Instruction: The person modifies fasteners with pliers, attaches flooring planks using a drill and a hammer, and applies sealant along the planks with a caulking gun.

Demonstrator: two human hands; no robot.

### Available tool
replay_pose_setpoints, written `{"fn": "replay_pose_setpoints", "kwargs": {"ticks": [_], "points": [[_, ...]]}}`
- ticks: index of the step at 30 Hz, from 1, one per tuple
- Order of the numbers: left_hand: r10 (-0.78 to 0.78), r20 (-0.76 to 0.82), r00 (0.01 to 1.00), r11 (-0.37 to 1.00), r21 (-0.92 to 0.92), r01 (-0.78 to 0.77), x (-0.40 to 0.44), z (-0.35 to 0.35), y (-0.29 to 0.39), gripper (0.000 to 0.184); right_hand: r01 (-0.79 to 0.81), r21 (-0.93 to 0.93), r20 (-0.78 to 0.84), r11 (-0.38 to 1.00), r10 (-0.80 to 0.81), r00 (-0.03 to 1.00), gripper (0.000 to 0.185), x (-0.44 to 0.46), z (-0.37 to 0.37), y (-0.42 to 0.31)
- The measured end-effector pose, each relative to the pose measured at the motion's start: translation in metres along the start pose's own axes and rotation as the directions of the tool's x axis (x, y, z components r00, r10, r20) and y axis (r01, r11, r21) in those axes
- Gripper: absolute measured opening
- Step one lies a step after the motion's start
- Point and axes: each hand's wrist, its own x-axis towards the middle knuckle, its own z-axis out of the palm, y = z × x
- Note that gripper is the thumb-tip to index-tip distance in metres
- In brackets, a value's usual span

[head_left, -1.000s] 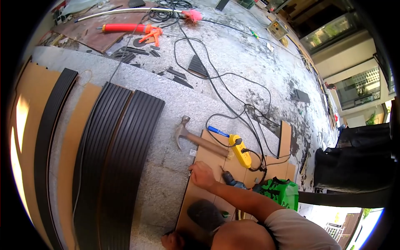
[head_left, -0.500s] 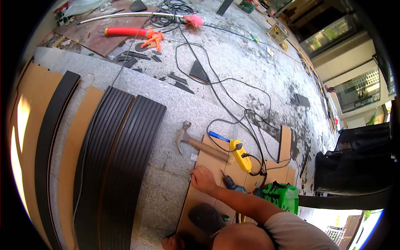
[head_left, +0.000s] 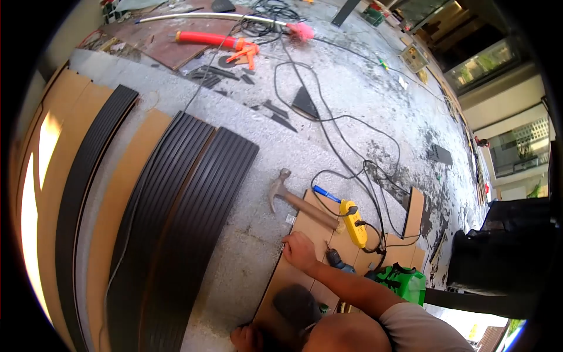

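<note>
My right hand (head_left: 300,251) is closed over the near-left edge of a brown board (head_left: 311,226), fingers curled at its rim. At the bottom of the view, my left hand (head_left: 243,338) is partly cut off and also closed at the same edge, lower down. My dark shoe (head_left: 295,306) rests on the brown surface between them. A claw hammer (head_left: 305,205) lies across the board's far end, its wooden handle pointing towards a yellow power strip (head_left: 353,226). Close to my right forearm lies a drill (head_left: 338,261), partly hidden.
Dark ribbed panels (head_left: 205,188) lie on the left beside brown-backed boards (head_left: 97,108). Black cables (head_left: 334,146) trail over the stained floor. Further off are an orange-red caulking gun (head_left: 211,40) and a blue marker (head_left: 326,193). A green bag (head_left: 404,284) stands at right.
The view has shifted, so the scene sits farther right in the picture. Both hands keep their places at the board's edge; the hammer and tools have not moved.
</note>
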Motion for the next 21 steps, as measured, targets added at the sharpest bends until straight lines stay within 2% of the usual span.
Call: {"fn": "replay_pose_setpoints", "kwargs": {"ticks": [2,4,7,9,16,18,21], "points": [[-0.019,0.081,0.997,0.999,0.033,0.016,0.001,-0.004,0.004,0.018,0.005,-0.042,-0.012,0.999,-0.005,1.0,0.014,-0.004,0.006,0.005],[-0.004,0.06,0.998,1.0,0.015,0.004,0.01,-0.013,0.008,0.022,0.012,0.0,-0.051,1.0,-0.012,0.999,0.014,0.001,0.004,-0.003],[-0.01,0.048,0.999,1.0,-0.023,0.011,0.017,-0.017,0.01,0.022,0.011,0.026,-0.005,1.0,-0.011,1.0,0.012,0.002,0.002,-0.005],[-0.017,0.056,0.998,1.0,-0.01,0.018,0.019,-0.019,0.012,0.021,0.003,-0.023,-0.003,1.0,-0.003,1.0,0.013,0.001,0.002,-0.005],[-0.028,0.051,0.998,0.999,-0.025,0.029,0.015,-0.017,0.01,0.02,0.03,-0.028,-0.003,0.999,-0.03,1.0,0.014,0.001,0.001,-0.007],[-0.024,0.014,1.0,0.999,-0.036,0.024,0.018,-0.016,0.01,0.02,-0.012,0.009,-0.012,1.0,0.012,1.0,0.015,0.004,0.001,-0.012],[-0.033,0.027,0.999,0.999,-0.027,0.033,0.019,-0.02,0.014,0.02,0.069,0.083,0.051,0.994,-0.073,0.996,0.017,-0.004,0.011,-0.039]]}}
